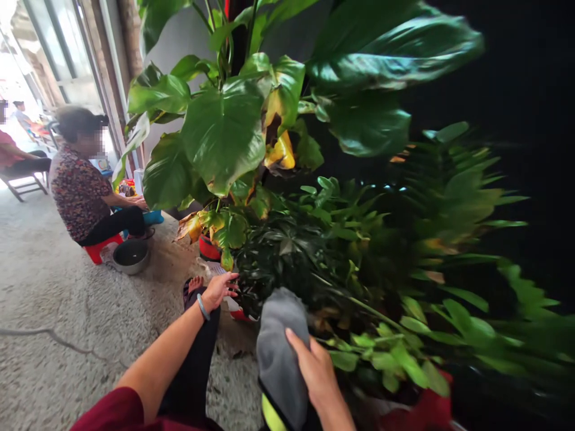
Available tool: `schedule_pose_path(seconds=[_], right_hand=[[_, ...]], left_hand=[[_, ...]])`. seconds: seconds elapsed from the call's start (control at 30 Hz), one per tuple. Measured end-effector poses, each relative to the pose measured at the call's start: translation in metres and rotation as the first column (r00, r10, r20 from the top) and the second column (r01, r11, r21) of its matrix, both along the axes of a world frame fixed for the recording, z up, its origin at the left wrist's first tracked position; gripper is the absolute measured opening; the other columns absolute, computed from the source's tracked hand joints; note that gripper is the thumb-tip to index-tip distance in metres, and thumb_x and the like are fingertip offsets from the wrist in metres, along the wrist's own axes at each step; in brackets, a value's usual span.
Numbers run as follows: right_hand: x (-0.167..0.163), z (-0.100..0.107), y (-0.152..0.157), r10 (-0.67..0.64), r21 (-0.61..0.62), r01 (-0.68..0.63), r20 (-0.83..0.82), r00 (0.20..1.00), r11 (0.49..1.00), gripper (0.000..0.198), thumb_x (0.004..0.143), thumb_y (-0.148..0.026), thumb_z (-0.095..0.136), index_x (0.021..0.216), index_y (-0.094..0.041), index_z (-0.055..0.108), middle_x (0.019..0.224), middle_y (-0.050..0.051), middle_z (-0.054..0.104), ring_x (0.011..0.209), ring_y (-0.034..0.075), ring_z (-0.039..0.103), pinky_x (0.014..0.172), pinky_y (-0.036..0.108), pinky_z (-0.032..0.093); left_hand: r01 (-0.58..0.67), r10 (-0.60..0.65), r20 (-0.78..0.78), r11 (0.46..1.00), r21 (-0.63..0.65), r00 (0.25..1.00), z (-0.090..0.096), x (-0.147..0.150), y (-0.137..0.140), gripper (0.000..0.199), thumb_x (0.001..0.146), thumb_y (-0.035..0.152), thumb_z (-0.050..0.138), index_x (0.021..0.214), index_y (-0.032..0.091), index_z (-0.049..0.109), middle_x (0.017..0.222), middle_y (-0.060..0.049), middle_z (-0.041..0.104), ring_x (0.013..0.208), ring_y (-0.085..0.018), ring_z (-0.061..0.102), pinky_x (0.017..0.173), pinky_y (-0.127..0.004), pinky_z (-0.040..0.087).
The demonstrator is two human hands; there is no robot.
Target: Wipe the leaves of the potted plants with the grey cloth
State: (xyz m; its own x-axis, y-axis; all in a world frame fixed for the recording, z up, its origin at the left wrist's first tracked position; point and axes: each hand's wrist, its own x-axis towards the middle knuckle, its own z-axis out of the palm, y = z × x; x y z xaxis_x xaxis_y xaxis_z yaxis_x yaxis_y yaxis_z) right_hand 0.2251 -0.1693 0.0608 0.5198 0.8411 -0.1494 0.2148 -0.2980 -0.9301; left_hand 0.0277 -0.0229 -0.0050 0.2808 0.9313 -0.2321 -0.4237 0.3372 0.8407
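My right hand [314, 365] is closed on a grey cloth [283, 347], plush-looking and bunched, with a yellow-green part at its lower end. The cloth's top edge is in front of dark green foliage [287, 245]. Stretched forward on the left, my left hand [219, 288] has its fingers apart at the edge of that foliage; whether they touch a leaf I cannot tell. Above both hands spreads a big-leaved plant [224, 131], some of its lower leaves yellow and brown. Its red pot [209, 248] shows just beyond my left hand.
At the left a person [83, 179] sits on a red stool [101, 246] beside a grey basin [131, 256]. A cable [49, 333] lies on the rough concrete floor [90, 305]. More leafy plants [458, 323] fill the right, blurred, before a dark wall [530, 108].
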Motion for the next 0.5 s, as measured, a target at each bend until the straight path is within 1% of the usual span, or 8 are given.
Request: schedule_pose_path(seconds=[0.07, 0.13, 0.17, 0.23, 0.3, 0.37, 0.43, 0.5], right_hand=[[-0.008, -0.010, -0.025, 0.059, -0.034, -0.060, -0.036, 0.998, 0.998, 0.043, 0.062, -0.058, 0.067, 0.079, -0.019, 0.074, 0.082, 0.009, 0.077, 0.088, 0.035, 0.071, 0.080, 0.043, 0.055], [-0.009, -0.013, -0.042, 0.078, -0.040, -0.080, -0.052, 0.996, 0.996, 0.045, 0.061, -0.060, 0.068, 0.080, -0.020, 0.075, 0.084, 0.008, 0.078, 0.089, 0.036, 0.071, 0.079, 0.041, 0.056], [-0.009, -0.011, -0.046, 0.082, -0.036, -0.084, -0.052, 0.995, 0.996, 0.046, 0.060, -0.061, 0.068, 0.081, -0.020, 0.075, 0.085, 0.008, 0.078, 0.090, 0.036, 0.071, 0.077, 0.041, 0.056], [-0.007, -0.002, -0.048, 0.108, -0.029, -0.110, -0.049, 0.993, 0.994, 0.047, 0.058, -0.062, 0.069, 0.080, -0.021, 0.076, 0.086, 0.008, 0.078, 0.092, 0.037, 0.070, 0.075, 0.041, 0.057], [-0.009, 0.017, -0.043, 0.175, -0.017, -0.176, -0.046, 0.983, 0.984, 0.046, 0.059, -0.062, 0.070, 0.080, -0.021, 0.076, 0.088, 0.009, 0.078, 0.093, 0.037, 0.070, 0.076, 0.040, 0.057], [-0.013, 0.045, -0.036, 0.249, 0.011, -0.249, -0.056, 0.967, 0.968, 0.046, 0.061, -0.060, 0.071, 0.083, -0.021, 0.076, 0.088, 0.009, 0.078, 0.092, 0.036, 0.070, 0.080, 0.039, 0.056], [-0.019, 0.077, -0.021, 0.268, 0.075, -0.262, -0.073, 0.961, 0.962, 0.048, 0.062, -0.060, 0.071, 0.088, -0.020, 0.076, 0.086, 0.010, 0.077, 0.091, 0.035, 0.070, 0.081, 0.038, 0.056], [-0.027, 0.104, 0.005, 0.211, 0.156, -0.198, -0.070, 0.975, 0.968, 0.051, 0.063, -0.060, 0.071, 0.093, -0.019, 0.075, 0.085, 0.010, 0.077, 0.088, 0.033, 0.070, 0.077, 0.036, 0.055]], left_hand=[[-0.150, 0.155, -0.062, 0.986, 0.077, 0.986, 0.000, -0.005, 0.001, 0.030, 0.076, 0.039, 0.066, 0.092, 0.015, 0.071, 0.116, -0.012, 0.064, 0.096, -0.021, 0.058, 0.070, -0.027, 0.049], [-0.299, 0.319, -0.116, 0.940, 0.162, 0.941, 0.002, -0.010, 0.003, 0.023, 0.074, 0.035, 0.067, 0.085, 0.017, 0.071, 0.126, -0.010, 0.059, 0.110, -0.024, 0.055, 0.075, -0.026, 0.049], [-0.337, 0.367, -0.137, 0.920, 0.202, 0.920, 0.003, -0.012, 0.006, 0.020, 0.073, 0.034, 0.067, 0.083, 0.017, 0.071, 0.132, -0.009, 0.056, 0.117, -0.026, 0.052, 0.079, -0.027, 0.049], [-0.325, 0.379, -0.175, 0.905, 0.273, 0.909, 0.006, -0.015, 0.013, 0.018, 0.072, 0.031, 0.067, 0.083, 0.018, 0.074, 0.139, -0.009, 0.051, 0.126, -0.028, 0.046, 0.089, -0.031, 0.047], [-0.202, 0.269, -0.198, 0.930, 0.306, 0.943, 0.008, -0.018, 0.023, 0.022, 0.071, 0.029, 0.069, 0.090, 0.020, 0.076, 0.137, -0.009, 0.054, 0.128, -0.030, 0.045, 0.099, -0.037, 0.042], [-0.099, 0.169, -0.215, 0.948, 0.303, 0.962, 0.007, -0.021, 0.033, 0.032, 0.068, 0.026, 0.072, 0.100, 0.021, 0.075, 0.132, -0.009, 0.059, 0.126, -0.029, 0.048, 0.104, -0.040, 0.039], [-0.147, 0.211, -0.230, 0.953, 0.265, 0.950, 0.003, -0.026, 0.043, 0.044, 0.066, 0.022, 0.074, 0.110, 0.021, 0.072, 0.129, -0.010, 0.061, 0.124, -0.028, 0.049, 0.104, -0.039, 0.038], [-0.294, 0.326, -0.227, 0.942, 0.164, 0.918, -0.002, -0.031, 0.049, 0.053, 0.068, 0.021, 0.072, 0.121, 0.019, 0.067, 0.129, -0.011, 0.061, 0.120, -0.026, 0.052, 0.100, -0.036, 0.042]])
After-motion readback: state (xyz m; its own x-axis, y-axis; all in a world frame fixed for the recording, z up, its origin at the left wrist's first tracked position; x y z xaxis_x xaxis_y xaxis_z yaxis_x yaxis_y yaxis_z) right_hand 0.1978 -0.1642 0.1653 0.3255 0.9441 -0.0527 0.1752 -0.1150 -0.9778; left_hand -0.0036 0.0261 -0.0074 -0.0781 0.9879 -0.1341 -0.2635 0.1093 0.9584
